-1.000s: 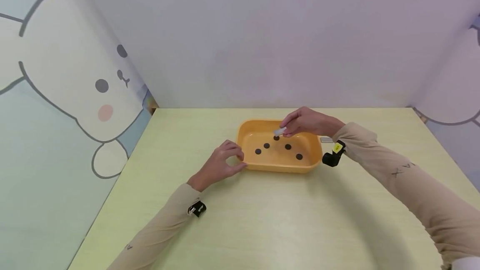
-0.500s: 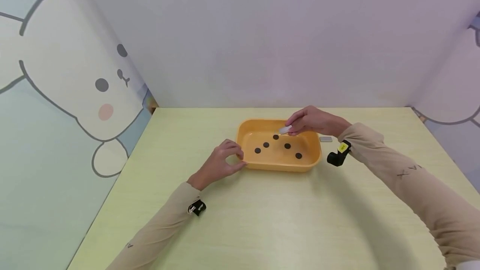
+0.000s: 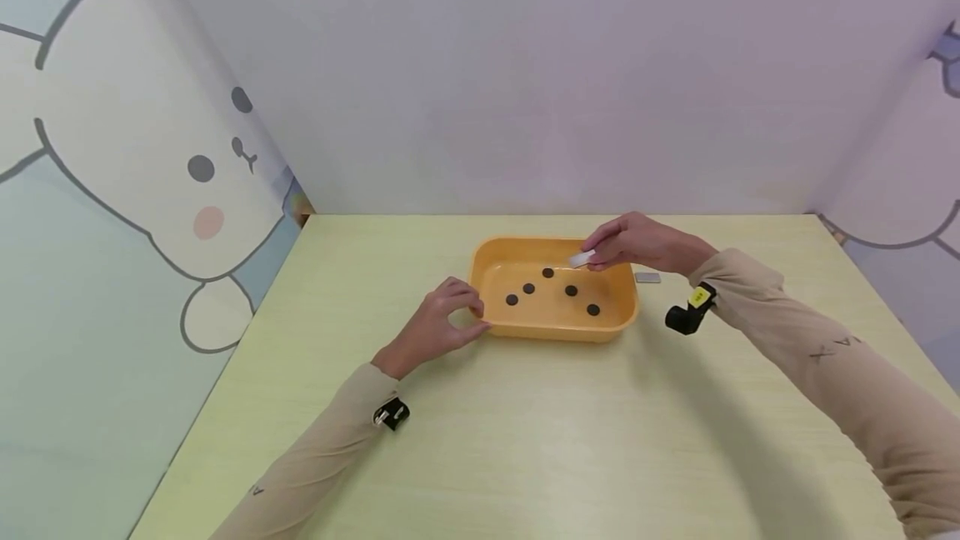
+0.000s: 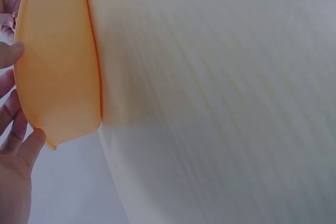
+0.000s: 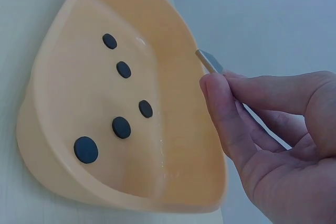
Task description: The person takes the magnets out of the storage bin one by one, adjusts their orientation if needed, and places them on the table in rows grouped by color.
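Observation:
A shallow orange plastic tub [image 3: 555, 332] stands on the table, with several small black discs [image 3: 572, 291] lying apart on its floor. My left hand [image 3: 442, 319] holds the tub's left end, thumb at the near corner and fingers curled at the rim; the left wrist view shows the fingertips along the tub's edge. Over the far right part of the tub, my right hand [image 3: 633, 242] pinches a small flat silvery rectangular piece [image 3: 582, 259] between thumb and fingers. In the right wrist view this thin piece [image 5: 210, 61] juts from the fingertips, tilted, above the discs.
Just right of the tub lies another small flat grey rectangular piece [image 3: 648, 277] on the pale wooden table [image 3: 525, 432]. A plain wall [image 3: 555, 90] rises behind the table's back edge, and a wall with a cartoon animal [image 3: 135, 132] stands at the left.
My right hand has drawn slightly to the right with the silvery piece still pinched. The left hand keeps its hold on the tub, and the discs stay in the same arrangement.

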Demonstrator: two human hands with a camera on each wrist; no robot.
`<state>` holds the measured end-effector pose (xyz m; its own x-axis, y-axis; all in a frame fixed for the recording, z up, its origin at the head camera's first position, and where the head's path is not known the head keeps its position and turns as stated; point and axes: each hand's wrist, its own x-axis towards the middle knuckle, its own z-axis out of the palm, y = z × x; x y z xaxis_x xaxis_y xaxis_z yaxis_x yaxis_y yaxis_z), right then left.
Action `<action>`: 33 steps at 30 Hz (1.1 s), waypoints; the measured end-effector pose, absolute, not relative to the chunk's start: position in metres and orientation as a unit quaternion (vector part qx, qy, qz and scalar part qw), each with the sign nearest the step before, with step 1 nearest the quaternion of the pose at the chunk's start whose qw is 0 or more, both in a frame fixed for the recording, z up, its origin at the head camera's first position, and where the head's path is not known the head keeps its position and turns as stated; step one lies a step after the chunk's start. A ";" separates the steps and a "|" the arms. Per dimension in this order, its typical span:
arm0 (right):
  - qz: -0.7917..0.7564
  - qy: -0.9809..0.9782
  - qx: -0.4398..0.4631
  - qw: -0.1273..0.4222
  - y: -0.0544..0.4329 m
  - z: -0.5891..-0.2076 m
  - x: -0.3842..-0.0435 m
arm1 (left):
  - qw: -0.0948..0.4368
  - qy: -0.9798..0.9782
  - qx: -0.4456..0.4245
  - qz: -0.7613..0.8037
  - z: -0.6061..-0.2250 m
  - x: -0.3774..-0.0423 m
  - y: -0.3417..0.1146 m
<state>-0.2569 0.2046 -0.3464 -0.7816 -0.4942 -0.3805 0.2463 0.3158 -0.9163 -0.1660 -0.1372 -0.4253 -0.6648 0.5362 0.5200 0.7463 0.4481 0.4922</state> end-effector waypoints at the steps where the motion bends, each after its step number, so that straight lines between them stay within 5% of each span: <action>1: -0.580 0.745 -0.084 0.319 0.206 -0.346 -0.256 | 0.144 -0.839 -0.381 -0.360 -0.425 -0.166 -0.137; 33: -0.586 0.749 -0.067 0.302 0.250 -0.342 -0.246 | 0.148 -0.838 -0.377 -0.366 -0.427 -0.163 -0.136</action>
<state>-0.2458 0.2498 -0.3423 -0.8088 -0.4544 -0.3733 0.2533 0.3037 -0.9185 -0.1634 -0.1363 -0.4270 -0.6720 0.5241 0.5231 0.7400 0.4481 0.5017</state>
